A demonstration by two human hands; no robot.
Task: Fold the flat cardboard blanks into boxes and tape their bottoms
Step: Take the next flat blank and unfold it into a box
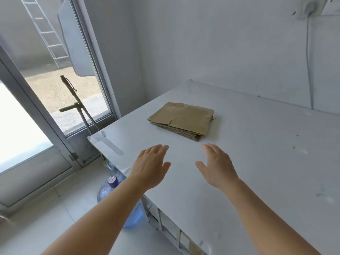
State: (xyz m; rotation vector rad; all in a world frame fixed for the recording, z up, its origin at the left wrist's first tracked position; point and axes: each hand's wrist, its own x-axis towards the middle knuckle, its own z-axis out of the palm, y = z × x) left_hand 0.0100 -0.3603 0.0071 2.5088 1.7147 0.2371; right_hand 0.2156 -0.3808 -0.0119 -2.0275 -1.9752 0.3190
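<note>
Here, the left hand point(150, 167) and right hand point(217, 166) are hovering with straight, empty fingers near the stack of flat cardboard blanks point(182, 120) lying on the white table point(257, 153).

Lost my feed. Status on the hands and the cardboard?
Left hand and right hand open, empty, over the table. Stack of flat blanks untouched, just beyond the fingertips. Nothing between hands and stack.

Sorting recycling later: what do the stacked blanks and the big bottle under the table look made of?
Stacked blanks: brown cardboard, matte, likely corrugated; layered edges and cut flap slots show. Big bottle: translucent blue plastic, glossy, apparently with a coloured cap.
</note>
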